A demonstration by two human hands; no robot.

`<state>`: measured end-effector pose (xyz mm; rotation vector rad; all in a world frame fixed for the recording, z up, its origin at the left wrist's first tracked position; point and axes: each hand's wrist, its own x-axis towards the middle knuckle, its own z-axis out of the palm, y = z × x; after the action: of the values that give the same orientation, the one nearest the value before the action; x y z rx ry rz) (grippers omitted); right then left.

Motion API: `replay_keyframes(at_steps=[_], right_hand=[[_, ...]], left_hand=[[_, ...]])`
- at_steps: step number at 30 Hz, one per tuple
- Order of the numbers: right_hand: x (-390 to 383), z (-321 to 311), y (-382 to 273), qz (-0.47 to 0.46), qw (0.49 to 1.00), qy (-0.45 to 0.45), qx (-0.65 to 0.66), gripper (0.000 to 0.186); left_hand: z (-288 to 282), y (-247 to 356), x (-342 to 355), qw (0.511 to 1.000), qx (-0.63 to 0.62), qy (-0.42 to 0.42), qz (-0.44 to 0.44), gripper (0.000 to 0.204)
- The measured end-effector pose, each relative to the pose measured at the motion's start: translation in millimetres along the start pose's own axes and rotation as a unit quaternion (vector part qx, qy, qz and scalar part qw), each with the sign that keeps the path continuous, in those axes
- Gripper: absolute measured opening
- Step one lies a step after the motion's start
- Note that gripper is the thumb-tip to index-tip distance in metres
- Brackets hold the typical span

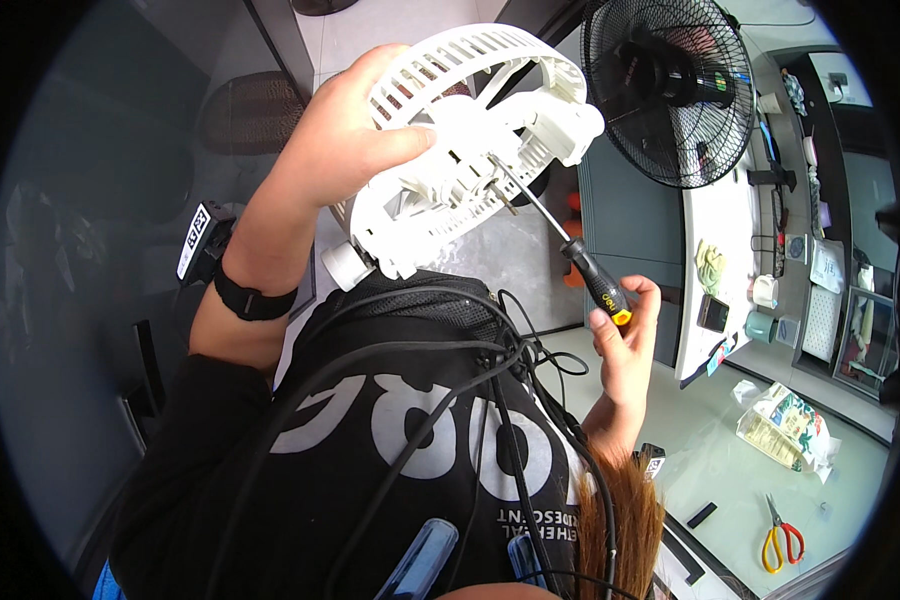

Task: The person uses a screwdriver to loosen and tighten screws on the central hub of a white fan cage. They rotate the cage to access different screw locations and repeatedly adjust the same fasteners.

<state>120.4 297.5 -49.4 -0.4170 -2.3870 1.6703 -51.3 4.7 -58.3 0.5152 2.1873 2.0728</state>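
My left hand (345,140) grips a white plastic housing (410,215) with slotted vents on its rim and underside, holding it up in front of my body, thumb over the inner part. My right hand (620,345) holds the end of a screwdriver (590,270) with a black and yellow handle. The long metal shaft slants up to the left, its tip at the inner middle of the housing; whether it sits on a screw is too small to tell.
A black standing fan (667,80) is at upper right, beside a white counter (700,330) with a phone (713,313), cloth and mugs. A glass tabletop (700,450) at lower right holds a crumpled package (785,425) and red-yellow scissors (782,535). Cables hang across my front. A dark panel stands left.
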Motion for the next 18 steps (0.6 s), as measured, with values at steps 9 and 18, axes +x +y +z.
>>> replay_keyframes(at_steps=[9, 18], right_hand=[[-4.7, -6.9, -6.1, 0.128, 0.988, -0.062, 0.067, 0.023], [-4.5, -6.7, -2.3, 0.117, 0.992, -0.031, -0.019, 0.023]], left_hand=[[-0.5, 4.3, -2.1, 1.0, 0.003, -0.016, -0.021, 0.058], [2.1, 3.1, -3.2, 1.0, 0.008, 0.011, 0.007, 0.051]])
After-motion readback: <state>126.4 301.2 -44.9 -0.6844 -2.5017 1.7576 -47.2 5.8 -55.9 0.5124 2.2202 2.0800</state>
